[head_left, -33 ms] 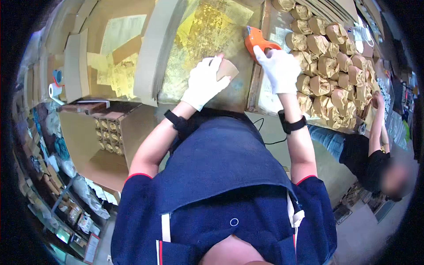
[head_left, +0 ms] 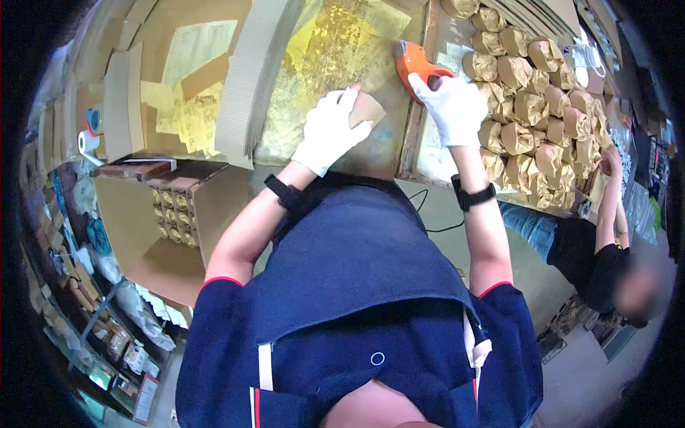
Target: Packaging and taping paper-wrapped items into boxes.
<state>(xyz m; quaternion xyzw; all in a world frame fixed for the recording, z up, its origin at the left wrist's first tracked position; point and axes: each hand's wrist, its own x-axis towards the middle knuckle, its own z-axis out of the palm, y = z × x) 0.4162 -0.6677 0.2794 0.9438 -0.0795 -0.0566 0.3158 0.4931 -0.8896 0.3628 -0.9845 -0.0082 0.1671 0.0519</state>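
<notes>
My left hand (head_left: 332, 133), in a white glove, grips a small brown cup-shaped piece (head_left: 367, 110) that looks wrapped in paper. Its smooth side faces up and to the right, above the stained worktop (head_left: 382, 153). In my right hand (head_left: 455, 110), also gloved in white, is an orange handheld label gun (head_left: 415, 68). My fingers wrap its handle, and its head points away and to the left. A gap separates the gun from the brown piece. To the right of my right hand stand several rows of brown paper-wrapped pieces (head_left: 515, 73).
A cardboard box (head_left: 171, 267) at the lower left holds several wrapped pieces. Corrugated cardboard (head_left: 239, 85) borders the worktop's left side. A white tape roll (head_left: 88, 143) lies far left. At right, another person (head_left: 589, 246) reaches toward the wrapped rows. A black cable (head_left: 444, 230) hangs below the table.
</notes>
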